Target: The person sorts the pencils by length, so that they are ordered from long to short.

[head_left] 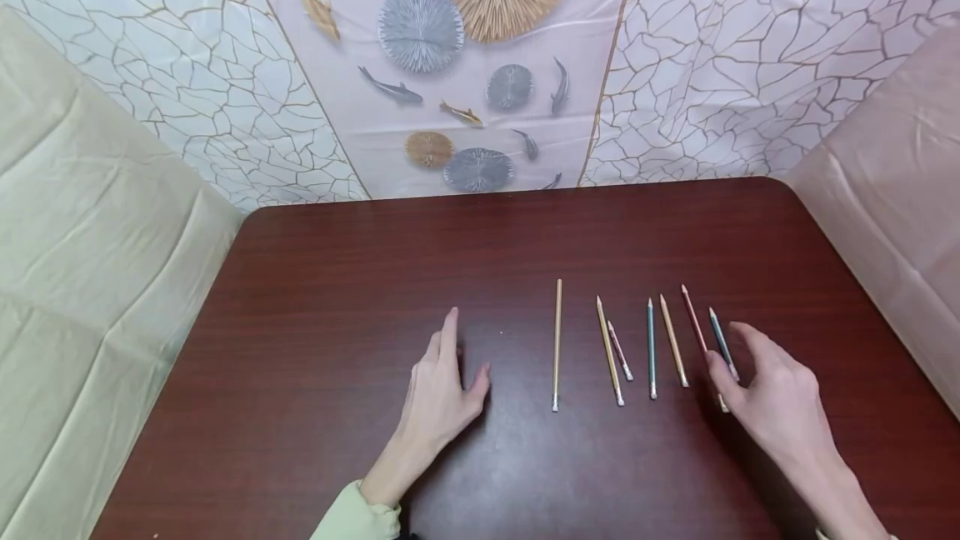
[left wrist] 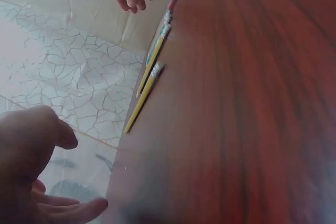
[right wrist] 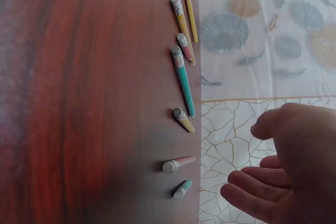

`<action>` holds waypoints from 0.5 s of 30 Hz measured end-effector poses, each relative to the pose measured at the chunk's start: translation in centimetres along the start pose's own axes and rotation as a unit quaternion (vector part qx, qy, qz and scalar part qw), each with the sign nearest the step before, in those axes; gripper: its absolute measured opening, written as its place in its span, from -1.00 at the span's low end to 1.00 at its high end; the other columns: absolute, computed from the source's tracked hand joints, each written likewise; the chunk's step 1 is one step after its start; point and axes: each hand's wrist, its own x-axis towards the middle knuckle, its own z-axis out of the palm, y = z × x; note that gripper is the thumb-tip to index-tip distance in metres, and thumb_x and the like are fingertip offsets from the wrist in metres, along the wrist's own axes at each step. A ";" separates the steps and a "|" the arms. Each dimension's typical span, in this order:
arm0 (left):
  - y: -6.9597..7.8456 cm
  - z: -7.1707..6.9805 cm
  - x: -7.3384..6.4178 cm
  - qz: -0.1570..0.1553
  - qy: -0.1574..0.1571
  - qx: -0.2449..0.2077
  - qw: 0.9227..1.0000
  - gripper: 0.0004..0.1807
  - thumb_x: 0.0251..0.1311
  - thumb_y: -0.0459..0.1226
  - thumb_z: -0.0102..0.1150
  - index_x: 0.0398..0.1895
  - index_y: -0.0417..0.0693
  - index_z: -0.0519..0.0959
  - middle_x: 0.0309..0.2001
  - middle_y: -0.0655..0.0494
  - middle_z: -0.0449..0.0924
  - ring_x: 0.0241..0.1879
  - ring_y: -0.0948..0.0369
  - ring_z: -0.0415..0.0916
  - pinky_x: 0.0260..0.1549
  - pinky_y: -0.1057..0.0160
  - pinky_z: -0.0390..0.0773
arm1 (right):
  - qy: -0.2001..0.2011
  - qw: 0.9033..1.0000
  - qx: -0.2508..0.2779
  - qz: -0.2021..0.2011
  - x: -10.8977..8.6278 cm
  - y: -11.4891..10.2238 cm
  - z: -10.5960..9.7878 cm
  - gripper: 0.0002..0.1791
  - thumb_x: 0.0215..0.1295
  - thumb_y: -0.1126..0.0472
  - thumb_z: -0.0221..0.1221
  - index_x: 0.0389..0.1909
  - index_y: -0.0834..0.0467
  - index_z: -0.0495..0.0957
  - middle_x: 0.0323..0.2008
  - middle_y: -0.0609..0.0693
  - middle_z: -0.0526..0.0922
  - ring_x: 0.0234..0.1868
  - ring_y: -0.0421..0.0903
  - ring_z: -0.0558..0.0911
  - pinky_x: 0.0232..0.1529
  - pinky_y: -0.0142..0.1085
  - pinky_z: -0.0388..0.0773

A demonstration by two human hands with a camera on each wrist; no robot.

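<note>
Several pencils with erasers lie in a loose row on the right half of the table. At the row's left end is a long yellow pencil (head_left: 557,348); beside it are another yellow pencil (head_left: 609,348) and a short red pencil (head_left: 620,351). Farther right come a green pencil (head_left: 652,348), a yellow pencil (head_left: 673,340), a longer red pencil (head_left: 693,317) and a short green pencil (head_left: 722,342). My right hand (head_left: 783,398) hovers by the last two, thumb and fingers apart, partly covering them. My left hand (head_left: 438,394) is held left of the row, fingers extended, holding nothing.
The dark reddish-brown table (head_left: 337,290) has rounded far corners. A patterned cloth (head_left: 480,107) hangs behind it, and pale cloth walls (head_left: 90,273) flank both sides. A pale green sleeve (head_left: 360,515) covers the left forearm.
</note>
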 end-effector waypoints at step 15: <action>1.7 3.0 2.0 -0.066 -0.020 -0.130 0.989 -0.47 0.04 -0.44 0.38 0.11 -0.40 0.45 -0.30 -0.14 0.64 -0.50 0.21 0.68 -0.39 0.16 0.65 | -0.028 0.997 0.039 0.059 0.6 0.8 0.3 -0.66 -0.03 0.46 0.34 -0.16 0.39 0.59 -0.43 0.18 0.68 -0.35 -0.72 0.36 -0.36 -0.68 0.34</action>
